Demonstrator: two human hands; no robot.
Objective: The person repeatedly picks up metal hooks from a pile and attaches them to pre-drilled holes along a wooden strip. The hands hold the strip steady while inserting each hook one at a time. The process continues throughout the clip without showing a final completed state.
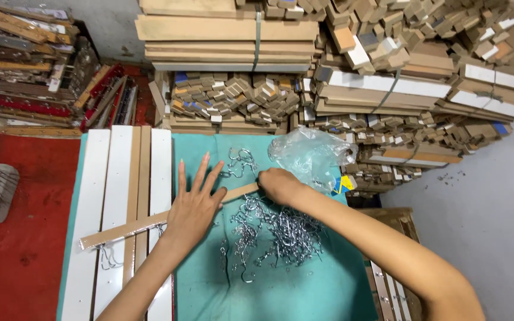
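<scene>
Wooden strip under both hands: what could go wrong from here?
1. The wooden strip lies askew across the white boards; the left hand presses it flat while the right hand grips its far end, so it may pivot or slip.
2. The pile of metal hooks sits under the right forearm; hooks could snag or scatter off the green cloth.

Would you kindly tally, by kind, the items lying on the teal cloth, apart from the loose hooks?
White boards: 3
Brown wooden strips, counting the one under the left hand and gripped by the right hand: 3
Clear plastic bags: 1
Heaps of metal hooks: 1
Total: 8
</scene>
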